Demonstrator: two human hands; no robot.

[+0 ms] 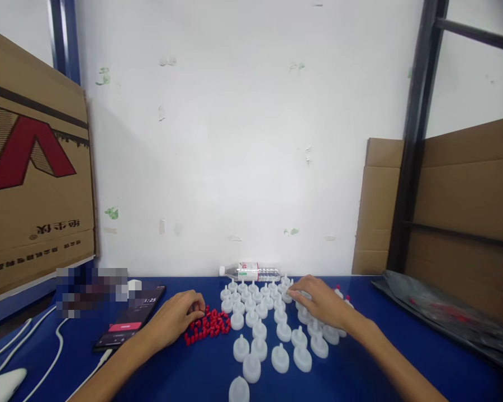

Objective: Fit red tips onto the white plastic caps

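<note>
Risk of scattering: the left hand [174,318], curled at the heap of tiny red plugs [207,325] near the tabletop's [184,368] middle, could roll them away; I cannot tell whether it pinches one. The right hand [322,307] lies spread over smooth white plastic caps [260,329], round-bodied with narrow necks and easily toppled.

I saw the caps [259,329] clustered at centre, small plugs [207,325] heaped just left of them, phone [129,321] further left, bottle [251,272] lying behind — against the wall [235,167], bag [440,312] at right.
</note>
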